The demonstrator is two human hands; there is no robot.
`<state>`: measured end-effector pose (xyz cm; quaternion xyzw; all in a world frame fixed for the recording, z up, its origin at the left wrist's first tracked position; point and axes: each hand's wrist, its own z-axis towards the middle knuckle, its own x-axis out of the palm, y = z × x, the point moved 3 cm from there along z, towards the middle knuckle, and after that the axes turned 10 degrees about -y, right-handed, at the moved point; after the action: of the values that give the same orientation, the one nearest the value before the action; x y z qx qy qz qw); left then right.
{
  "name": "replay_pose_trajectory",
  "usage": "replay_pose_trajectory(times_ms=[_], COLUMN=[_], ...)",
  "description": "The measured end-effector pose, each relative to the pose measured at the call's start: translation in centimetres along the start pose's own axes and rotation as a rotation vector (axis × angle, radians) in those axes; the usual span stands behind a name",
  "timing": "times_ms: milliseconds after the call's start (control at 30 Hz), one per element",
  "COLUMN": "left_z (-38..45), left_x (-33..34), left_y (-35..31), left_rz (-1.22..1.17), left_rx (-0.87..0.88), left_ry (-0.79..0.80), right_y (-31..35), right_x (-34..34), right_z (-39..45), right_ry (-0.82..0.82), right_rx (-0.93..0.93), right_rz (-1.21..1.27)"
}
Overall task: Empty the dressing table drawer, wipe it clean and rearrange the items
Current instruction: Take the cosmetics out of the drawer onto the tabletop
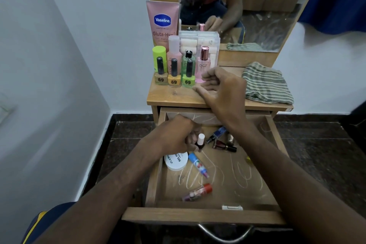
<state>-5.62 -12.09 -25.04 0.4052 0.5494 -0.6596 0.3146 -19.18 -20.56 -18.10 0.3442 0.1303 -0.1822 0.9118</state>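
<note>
We see both bare forearms reaching in from the near edge, converging toward the far centre. Left hand (181,134) sits nearer and lower, knuckles up, fingers curled tight around a small white-capped bottle (200,142). Right hand (217,87) extends farther and higher, palm turned left, fingers loosely bent, thumb toward the left, gripping nothing. Right forearm crosses diagonally from near right.

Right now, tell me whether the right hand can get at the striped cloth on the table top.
Probably yes. The right hand hovers over the table top, holding nothing, and the striped cloth lies just beside it with nothing between them. The bottles stand on its other side.
</note>
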Motion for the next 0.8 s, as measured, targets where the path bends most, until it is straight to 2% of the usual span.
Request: replay_pose_trajectory(times_ms=[100, 133, 267, 333, 500, 600, 800], left_z=[0.0, 0.0, -0.5, -1.0, -2.0, -2.2, -1.2], left_x=[-0.1, -0.4, -2.3, -3.2, -4.6, -5.3, -5.6], left_y=[0.2, 0.2, -0.3, -0.7, -1.6, -1.5, -1.3], left_rz=[-0.092, -0.130, -0.206, -0.277, -0.339, -0.338, -0.248], left_rx=[-0.001, 0.001, 0.015, 0.011, 0.028, 0.016, -0.041], left_ry=[0.002, -0.004, -0.125, -0.245, -0.544, -0.697, -0.868], right_y=[0.4, 0.0, -2.9, -3.6, -3.1, -2.9, -2.5], right_x=[-3.7, -4.6, -5.2, -4.6, -4.0, -4.2, -4.0], right_z=[-1.7, -2.5, -5.6, -6.5, -7.2, -7.6, -7.5], right_ry=[0.114, 0.209, 0.756, 0.879, 0.866, 0.914, 0.947], right_rx=[-0.067, -0.048, 0.173, 0.195, 0.131, 0.095, 0.066], right_rz=[-0.138, -0.218, -0.518, -0.527, -0.573, -0.586, -0.626])
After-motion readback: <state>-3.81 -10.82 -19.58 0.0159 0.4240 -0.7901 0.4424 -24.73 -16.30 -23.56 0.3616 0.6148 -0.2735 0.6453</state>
